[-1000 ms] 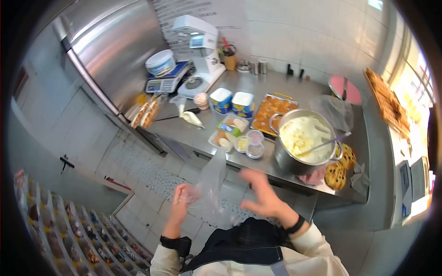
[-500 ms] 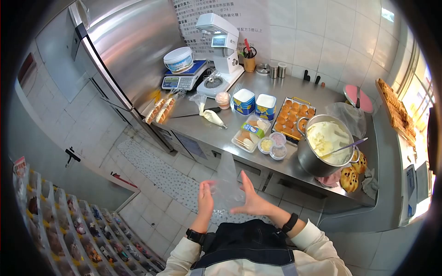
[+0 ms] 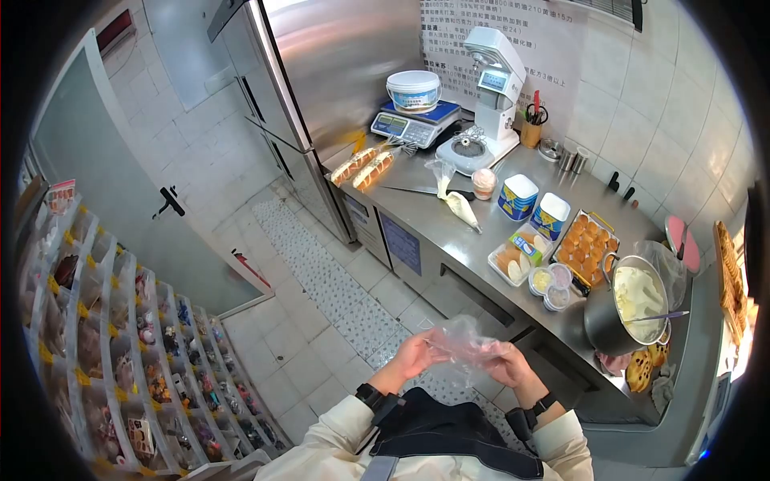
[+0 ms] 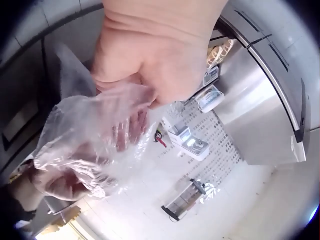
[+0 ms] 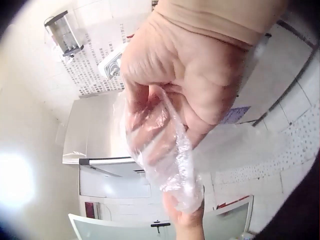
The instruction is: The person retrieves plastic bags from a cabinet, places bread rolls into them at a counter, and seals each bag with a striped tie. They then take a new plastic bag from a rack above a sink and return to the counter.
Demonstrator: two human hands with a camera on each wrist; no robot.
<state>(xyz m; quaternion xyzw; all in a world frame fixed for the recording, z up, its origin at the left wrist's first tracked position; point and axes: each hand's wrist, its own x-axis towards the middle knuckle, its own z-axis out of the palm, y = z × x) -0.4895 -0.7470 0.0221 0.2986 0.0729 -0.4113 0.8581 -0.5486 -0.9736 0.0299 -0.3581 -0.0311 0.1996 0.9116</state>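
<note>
A thin, clear plastic piping bag (image 3: pixel 464 338), crumpled and glossy, is held in front of the apron between both hands. My left hand (image 3: pixel 413 357) grips one side of its wide end, fingers curled into the film. On the opposite side my right hand (image 3: pixel 507 364) pinches the plastic, its fingers bent. In the left wrist view the bag (image 4: pixel 95 135) spreads between the hands and veils some fingers. The right wrist view shows the film (image 5: pixel 162 145) over the right hand's fingers, with the left hand (image 5: pixel 185 219) at the far end.
Along the steel counter (image 3: pixel 433 210) lie a filled piping bag (image 3: pixel 459 210), tubs (image 3: pixel 518 197), a tray of small buns (image 3: pixel 588 250) and a pot of cream (image 3: pixel 640 293). A scale (image 3: pixel 415 126) and mixer (image 3: pixel 489 104) stand behind. Racks of pouches (image 3: pixel 144 353) rise at left.
The head view has turned left, so the counter sits further right. My right hand, earlier spread and apart from the bag, now pinches it; the bag is gathered up between both hands.
</note>
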